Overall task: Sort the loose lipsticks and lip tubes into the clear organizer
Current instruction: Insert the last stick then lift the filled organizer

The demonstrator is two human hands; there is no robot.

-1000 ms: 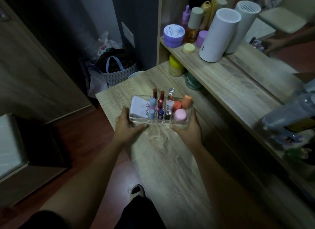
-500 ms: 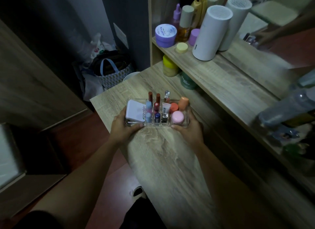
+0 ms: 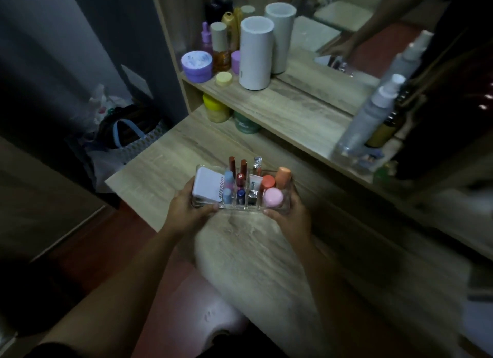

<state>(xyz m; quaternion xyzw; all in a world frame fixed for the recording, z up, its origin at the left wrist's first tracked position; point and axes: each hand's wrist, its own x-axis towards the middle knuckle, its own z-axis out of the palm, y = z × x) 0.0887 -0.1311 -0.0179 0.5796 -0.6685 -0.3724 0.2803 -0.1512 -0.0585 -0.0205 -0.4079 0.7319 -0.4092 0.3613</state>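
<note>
The clear organizer (image 3: 286, 207) sits over the wooden desk (image 3: 165, 168), held at both ends. My left hand (image 3: 188, 211) grips its left end and my right hand (image 3: 289, 216) grips its right end. Inside stand several lipsticks and lip tubes: two dark red ones (image 3: 243, 168) at the back, a blue-capped one (image 3: 241, 195), light blue tubes (image 3: 227, 191), an orange tube (image 3: 282, 176), a red-capped one (image 3: 267, 183) and a pink-capped one (image 3: 273, 197). A white compact (image 3: 206, 185) fills the left compartment.
A raised shelf (image 3: 293, 109) behind holds a white cylinder (image 3: 255, 53), a purple jar (image 3: 197, 65), bottles and a small yellow lid (image 3: 223, 78). A yellow jar (image 3: 216, 108) and green jar (image 3: 246, 123) stand under it. A spray bottle (image 3: 368, 117) and mirror are at right. Bags (image 3: 128, 133) lie on the floor at left.
Both hands keep hold of the organizer, which has shifted slightly; mostly the camera has tilted, so the shelf and mirror show more fully.
</note>
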